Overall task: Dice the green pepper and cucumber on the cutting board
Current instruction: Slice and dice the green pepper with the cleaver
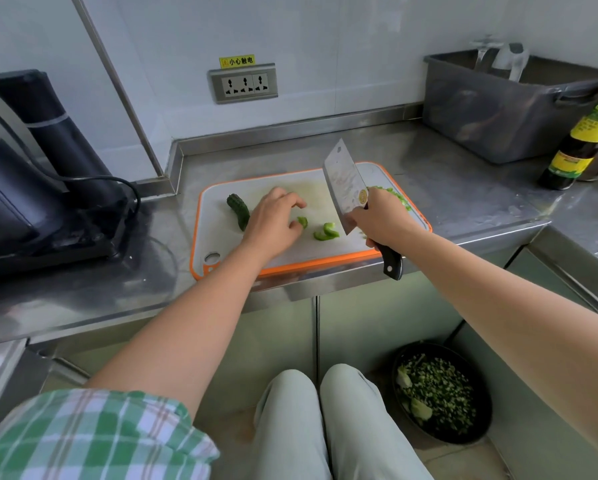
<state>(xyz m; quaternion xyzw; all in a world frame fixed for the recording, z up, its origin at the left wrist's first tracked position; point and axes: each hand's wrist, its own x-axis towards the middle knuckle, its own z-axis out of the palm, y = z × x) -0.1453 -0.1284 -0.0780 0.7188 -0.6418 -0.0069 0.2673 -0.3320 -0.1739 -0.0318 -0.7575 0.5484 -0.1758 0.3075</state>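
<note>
A white cutting board [221, 237] with an orange rim lies on the steel counter. On its left part lies a dark green cucumber piece [238, 210]. My left hand [273, 220] hovers over the board's middle with fingers curled, its thumb and fingertips at a small green pepper piece [303, 221]. Two more pepper strips [327, 232] lie just to the right. My right hand [380, 216] grips the black handle of a cleaver [346, 185], the blade raised and tilted above the board. Diced green bits [399, 197] lie at the board's right, partly hidden by my right hand.
A black appliance [38, 174] with a cable stands at left. A grey tub [498, 109] and a dark sauce bottle [581, 140] sit at back right. Wall sockets [243, 84] are behind the board. A black bin [442, 393] holding chopped greens stands on the floor by my knees.
</note>
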